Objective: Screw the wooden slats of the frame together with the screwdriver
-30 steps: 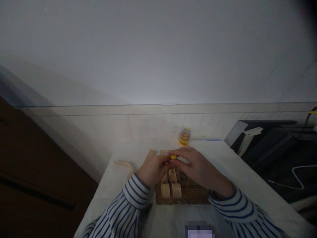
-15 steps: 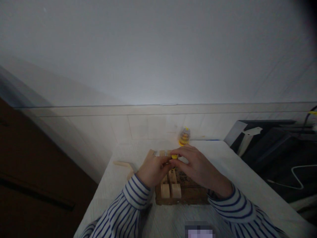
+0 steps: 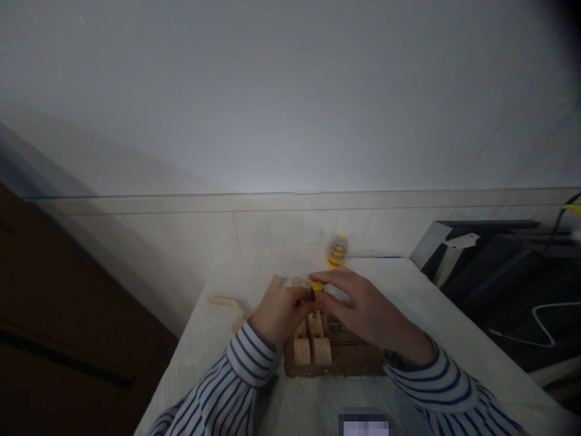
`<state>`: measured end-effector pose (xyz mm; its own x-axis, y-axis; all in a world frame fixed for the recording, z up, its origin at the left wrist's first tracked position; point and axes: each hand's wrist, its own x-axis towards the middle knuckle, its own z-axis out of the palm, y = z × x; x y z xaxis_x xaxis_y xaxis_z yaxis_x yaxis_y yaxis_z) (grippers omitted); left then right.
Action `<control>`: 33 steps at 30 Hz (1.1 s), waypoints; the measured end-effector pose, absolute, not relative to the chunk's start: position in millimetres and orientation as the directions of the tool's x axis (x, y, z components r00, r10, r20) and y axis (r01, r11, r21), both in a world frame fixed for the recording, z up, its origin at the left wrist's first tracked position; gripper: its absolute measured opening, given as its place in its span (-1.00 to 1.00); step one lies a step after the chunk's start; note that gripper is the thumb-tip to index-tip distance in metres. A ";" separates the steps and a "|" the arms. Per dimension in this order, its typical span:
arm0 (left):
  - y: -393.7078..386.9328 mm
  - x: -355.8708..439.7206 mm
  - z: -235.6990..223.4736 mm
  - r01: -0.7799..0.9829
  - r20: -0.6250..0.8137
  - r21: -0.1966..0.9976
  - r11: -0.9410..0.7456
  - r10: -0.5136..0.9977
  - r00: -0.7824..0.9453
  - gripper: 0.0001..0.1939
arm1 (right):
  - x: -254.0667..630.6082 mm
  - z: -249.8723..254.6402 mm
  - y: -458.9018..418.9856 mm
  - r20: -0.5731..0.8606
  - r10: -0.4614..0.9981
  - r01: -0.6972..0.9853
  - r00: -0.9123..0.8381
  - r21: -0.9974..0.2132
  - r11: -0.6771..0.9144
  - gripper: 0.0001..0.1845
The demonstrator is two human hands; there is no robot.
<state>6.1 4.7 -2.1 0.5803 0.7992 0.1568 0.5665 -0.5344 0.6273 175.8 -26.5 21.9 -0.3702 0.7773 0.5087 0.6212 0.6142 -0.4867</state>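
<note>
Between my hands stands a small yellow-topped screwdriver [image 3: 317, 286], roughly upright, its tip hidden. My right hand [image 3: 363, 303] has thumb and forefinger around the yellow top. Closed in a pinch, my left hand [image 3: 281, 309] is at the lower part of the screwdriver, just left of the top. Under both hands lies a brown wooden board [image 3: 354, 363] with dark lettering. Two pale wooden strips with block ends rest on its left side, one block [image 3: 322, 351] nearest me. The strips' middle is partly covered by my fingers.
A clear-and-yellow screwdriver bit case [image 3: 336, 252] stands at the table's back edge by the wall. An angled pale wooden piece [image 3: 224, 301] lies left of my left hand on the white-covered table [image 3: 195, 357]. Dark panels [image 3: 508, 284] lean beyond the right edge.
The fingers of my right hand have shifted slightly around the yellow top, which tilts a little differently. My left hand stays nearly in place.
</note>
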 end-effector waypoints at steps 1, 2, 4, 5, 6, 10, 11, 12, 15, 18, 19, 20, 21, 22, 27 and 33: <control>4.8 6.2 -2.0 0.563 0.161 0.625 -0.540 0.795 0.584 -0.79 | 175.8 22.6 -26.6 0.507 0.773 0.615 -0.382 -0.485 0.622 -0.71; 5.0 6.1 -1.9 0.558 0.169 0.621 -0.550 0.790 0.590 -0.80 | 175.8 23.2 -26.5 0.506 0.766 0.609 -0.396 -0.479 0.632 -0.72; 5.3 5.7 -2.1 0.548 0.185 0.611 -0.571 0.776 0.603 -0.81 | 175.7 23.7 -25.9 0.508 0.755 0.605 -0.414 -0.466 0.646 -0.74; 5.5 5.4 -2.4 0.543 0.190 0.606 -0.581 0.769 0.610 -0.82 | 175.7 23.8 -25.6 0.510 0.754 0.608 -0.414 -0.461 0.646 -0.76; 5.6 5.0 -2.7 0.541 0.193 0.602 -0.587 0.765 0.615 -0.82 | 175.7 23.7 -25.3 0.510 0.755 0.615 -0.412 -0.456 0.643 -0.78; 5.4 3.8 -3.9 0.521 0.194 0.611 -0.596 0.751 0.631 -0.81 | 175.8 23.1 -24.6 0.514 0.762 0.651 -0.394 -0.429 0.626 -0.83; 5.2 3.7 -3.9 0.513 0.194 0.615 -0.599 0.746 0.637 -0.81 | 175.7 22.8 -24.4 0.517 0.760 0.656 -0.393 -0.421 0.626 -0.84; 4.9 3.6 -3.8 0.507 0.192 0.617 -0.602 0.740 0.644 -0.80 | 175.6 22.4 -24.1 0.521 0.759 0.662 -0.391 -0.414 0.625 -0.84; 4.6 3.5 -3.5 0.499 0.180 0.620 -0.606 0.729 0.661 -0.77 | 175.1 21.0 -23.1 0.533 0.759 0.683 -0.374 -0.395 0.614 -0.86; 5.0 3.4 -4.8 0.502 0.166 0.619 -0.604 0.726 0.667 -0.74 | 175.3 20.3 -22.5 0.543 0.762 0.702 -0.353 -0.384 0.599 -0.86; 5.2 3.4 -5.6 0.499 0.165 0.622 -0.603 0.725 0.669 -0.74 | 175.6 20.3 -22.5 0.544 0.763 0.706 -0.350 -0.382 0.596 -0.87; 5.3 3.4 -6.3 0.497 0.164 0.626 -0.601 0.725 0.669 -0.74 | 176.0 20.5 -22.5 0.541 0.764 0.707 -0.351 -0.381 0.595 -0.87; 5.3 3.5 -6.9 0.497 0.165 0.629 -0.598 0.727 0.666 -0.74 | 176.5 20.8 -22.6 0.538 0.765 0.708 -0.354 -0.381 0.595 -0.87; 5.0 3.6 -7.1 0.500 0.170 0.629 -0.595 0.733 0.658 -0.74 | 177.0 21.0 -22.6 0.535 0.766 0.708 -0.356 -0.380 0.595 -0.87; 1.8 5.1 -1.9 0.553 0.170 0.627 -0.549 0.789 0.590 -0.77 | 177.9 21.0 -22.2 0.541 0.762 0.711 -0.356 -0.372 0.597 -0.85; 0.7 6.5 1.7 0.585 0.206 0.601 -0.545 0.812 0.546 -0.78 | 177.3 21.4 -23.8 0.535 0.766 0.696 -0.357 -0.395 0.600 -0.81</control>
